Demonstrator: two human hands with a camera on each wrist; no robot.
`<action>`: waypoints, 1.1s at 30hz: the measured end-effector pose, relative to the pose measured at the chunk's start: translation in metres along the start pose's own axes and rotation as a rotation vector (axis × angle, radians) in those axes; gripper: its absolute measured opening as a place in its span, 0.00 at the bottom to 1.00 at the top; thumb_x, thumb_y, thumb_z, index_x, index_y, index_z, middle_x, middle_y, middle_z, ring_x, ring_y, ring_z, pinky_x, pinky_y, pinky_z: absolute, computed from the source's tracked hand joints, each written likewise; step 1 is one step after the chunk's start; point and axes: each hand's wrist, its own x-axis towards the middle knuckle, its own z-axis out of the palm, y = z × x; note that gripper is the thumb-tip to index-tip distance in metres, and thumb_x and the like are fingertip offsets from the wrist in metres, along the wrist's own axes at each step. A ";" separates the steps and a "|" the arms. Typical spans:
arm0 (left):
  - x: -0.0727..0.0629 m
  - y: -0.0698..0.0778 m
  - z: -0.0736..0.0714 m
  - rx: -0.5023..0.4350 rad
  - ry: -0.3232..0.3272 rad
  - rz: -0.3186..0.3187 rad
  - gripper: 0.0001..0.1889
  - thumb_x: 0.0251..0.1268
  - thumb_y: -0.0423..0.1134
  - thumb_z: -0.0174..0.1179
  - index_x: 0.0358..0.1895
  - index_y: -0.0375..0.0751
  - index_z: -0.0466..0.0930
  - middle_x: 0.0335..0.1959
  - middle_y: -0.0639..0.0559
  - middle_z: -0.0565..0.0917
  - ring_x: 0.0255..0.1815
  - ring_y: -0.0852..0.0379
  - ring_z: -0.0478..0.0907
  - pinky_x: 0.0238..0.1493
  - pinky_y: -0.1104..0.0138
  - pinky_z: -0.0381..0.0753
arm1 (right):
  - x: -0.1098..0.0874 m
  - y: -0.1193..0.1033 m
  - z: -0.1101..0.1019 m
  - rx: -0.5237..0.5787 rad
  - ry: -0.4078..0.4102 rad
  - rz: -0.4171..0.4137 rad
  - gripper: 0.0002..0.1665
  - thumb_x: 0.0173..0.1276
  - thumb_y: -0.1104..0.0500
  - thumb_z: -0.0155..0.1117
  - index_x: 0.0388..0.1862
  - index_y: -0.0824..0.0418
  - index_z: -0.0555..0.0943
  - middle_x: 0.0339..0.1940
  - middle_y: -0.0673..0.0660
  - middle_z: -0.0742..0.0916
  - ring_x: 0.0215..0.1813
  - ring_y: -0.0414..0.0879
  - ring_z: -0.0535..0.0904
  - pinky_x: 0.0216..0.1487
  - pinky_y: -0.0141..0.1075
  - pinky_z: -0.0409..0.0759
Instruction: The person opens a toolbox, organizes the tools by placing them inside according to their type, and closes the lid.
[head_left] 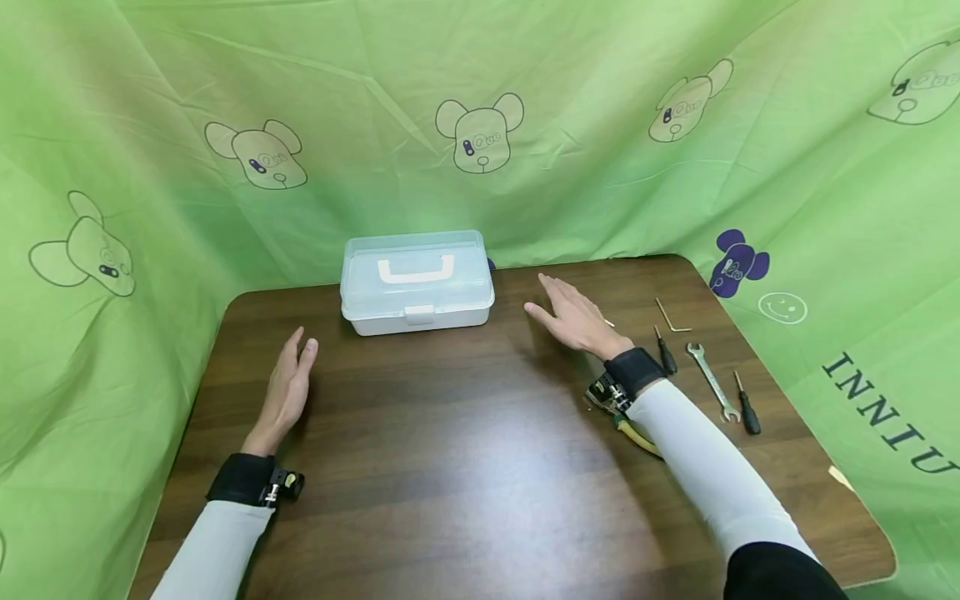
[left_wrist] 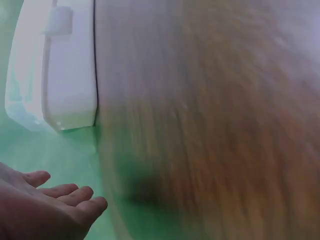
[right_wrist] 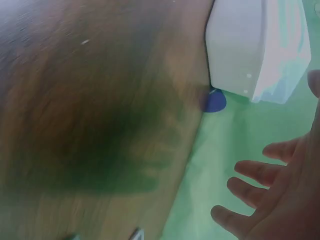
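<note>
A pale blue, see-through plastic toolbox [head_left: 417, 279] with a white handle and front latch stands closed at the table's back edge. My left hand [head_left: 285, 387] is held over the table to the box's front left, fingers extended, holding nothing. On the other side, my right hand [head_left: 573, 315] hovers right of the box with its fingers spread and nothing in them. Both wrist views show the hands apart from the box: the left hand [left_wrist: 55, 205] and the right hand [right_wrist: 270, 185] are relaxed beside it.
Along the table's right side lie a hex key [head_left: 669, 317], a screwdriver [head_left: 665, 352], an open-end wrench [head_left: 712, 382] and another screwdriver [head_left: 747, 404]. Pliers with yellow-green handles [head_left: 637, 437] are partly hidden under my right forearm. A green printed curtain [head_left: 360, 192] surrounds the wooden table [head_left: 450, 467].
</note>
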 end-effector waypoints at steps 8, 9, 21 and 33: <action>0.014 0.000 0.006 -0.506 -0.041 -0.043 0.45 0.84 0.68 0.25 0.88 0.39 0.33 0.89 0.42 0.36 0.89 0.44 0.34 0.85 0.49 0.34 | 0.021 -0.011 0.008 0.212 -0.018 0.064 0.54 0.83 0.26 0.34 0.89 0.63 0.47 0.87 0.65 0.58 0.86 0.64 0.53 0.84 0.57 0.50; 0.016 0.001 0.007 -0.587 -0.037 -0.051 0.46 0.83 0.69 0.25 0.88 0.39 0.33 0.89 0.42 0.36 0.89 0.45 0.34 0.86 0.51 0.34 | 0.023 -0.013 0.009 0.250 -0.021 0.078 0.53 0.83 0.26 0.35 0.89 0.62 0.47 0.87 0.65 0.58 0.86 0.64 0.53 0.84 0.57 0.50; 0.045 0.004 0.022 -0.815 -0.022 -0.095 0.49 0.80 0.72 0.27 0.88 0.40 0.31 0.89 0.43 0.35 0.89 0.49 0.32 0.85 0.58 0.32 | 0.049 -0.036 0.020 0.751 -0.044 0.192 0.52 0.83 0.27 0.35 0.89 0.61 0.46 0.87 0.66 0.58 0.87 0.61 0.52 0.84 0.58 0.52; 0.073 0.012 0.035 -0.884 -0.020 -0.093 0.47 0.81 0.72 0.25 0.88 0.43 0.29 0.89 0.46 0.33 0.89 0.51 0.31 0.85 0.59 0.32 | 0.072 -0.050 0.033 1.126 -0.024 0.293 0.49 0.86 0.33 0.38 0.89 0.61 0.42 0.86 0.69 0.59 0.86 0.61 0.55 0.82 0.55 0.59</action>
